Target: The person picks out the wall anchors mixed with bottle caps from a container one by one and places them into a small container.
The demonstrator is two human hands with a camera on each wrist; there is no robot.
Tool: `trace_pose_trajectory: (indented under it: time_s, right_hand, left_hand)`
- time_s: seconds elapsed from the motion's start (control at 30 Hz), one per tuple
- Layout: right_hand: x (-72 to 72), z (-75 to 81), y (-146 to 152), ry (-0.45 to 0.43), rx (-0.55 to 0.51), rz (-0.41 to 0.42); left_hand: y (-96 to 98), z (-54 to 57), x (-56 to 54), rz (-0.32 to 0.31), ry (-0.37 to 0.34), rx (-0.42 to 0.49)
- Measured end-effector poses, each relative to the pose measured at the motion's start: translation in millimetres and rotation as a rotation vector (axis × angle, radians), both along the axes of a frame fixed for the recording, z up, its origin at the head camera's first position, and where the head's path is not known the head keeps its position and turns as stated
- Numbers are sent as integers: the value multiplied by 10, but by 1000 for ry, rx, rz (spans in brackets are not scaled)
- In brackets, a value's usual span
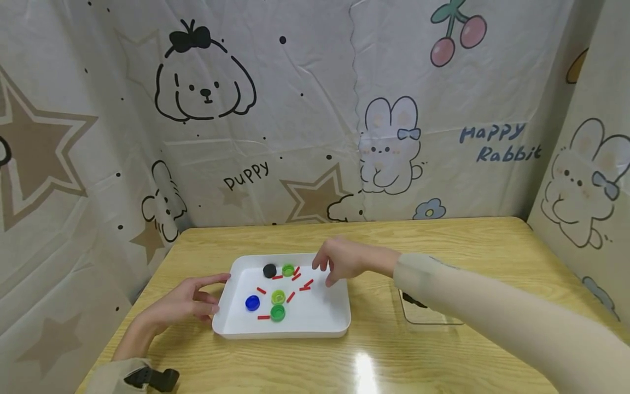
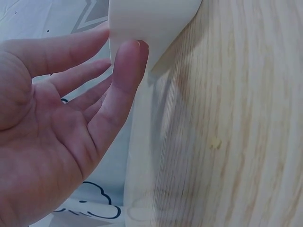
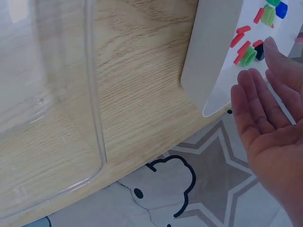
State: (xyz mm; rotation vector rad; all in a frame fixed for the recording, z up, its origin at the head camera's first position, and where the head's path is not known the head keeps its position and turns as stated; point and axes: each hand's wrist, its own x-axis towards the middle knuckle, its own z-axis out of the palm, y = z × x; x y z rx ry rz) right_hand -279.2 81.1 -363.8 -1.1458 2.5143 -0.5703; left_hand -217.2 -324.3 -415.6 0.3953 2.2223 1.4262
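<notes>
A white tray (image 1: 283, 334) lies on the table, with my left hand (image 1: 179, 300) touching the outside of its left wall, thumb and fingers spread. In the left wrist view, one fingertip rests against the white wall. Over the tray's right end hangs my right hand (image 1: 342, 259), fingers loosely bent downward and holding nothing. Inside the tray are a blue bottle cap (image 1: 252, 303), a black cap (image 1: 269, 271), a light green cap (image 1: 287, 270), a yellow-green cap (image 1: 278, 297) and a green cap (image 1: 278, 313). Several short red sticks (image 1: 291, 297) lie scattered among them.
A clear plastic container (image 3: 100, 142) stands to the right of the tray, partly hidden by my right forearm in the head view. The wooden table (image 1: 394, 361) reaches back to a printed curtain (image 1: 305, 126), which also hangs at both sides.
</notes>
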Motion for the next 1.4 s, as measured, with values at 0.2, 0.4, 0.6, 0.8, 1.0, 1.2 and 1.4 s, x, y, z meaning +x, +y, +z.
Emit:
trace_pose_trajectory:
  time_s: [0.2, 0.4, 0.6, 0.8, 1.0, 1.2, 1.4]
  right_hand:
    - [-93, -54, -41, 1, 20, 9]
    - [-147, -138, -108, 7, 48, 3]
    - [-174, -223, -170, 15, 51, 2]
    - [-167, -242, -199, 5, 48, -7]
    - [-183, -307, -229, -13, 23, -19]
    - [-206, -349, -253, -25, 26, -35]
    - [-206, -340, -268, -36, 53, -64]
  left_hand:
    - [6, 13, -5, -10, -7, 9]
    - [16, 23, -13, -15, 3, -5]
    - [48, 15, -47, -10, 4, -23]
    - [67, 6, -60, -9, -15, -1]
    - [70, 18, -49, -24, -29, 20]
    - [63, 28, -35, -27, -28, 24]
    - [54, 21, -27, -30, -32, 42]
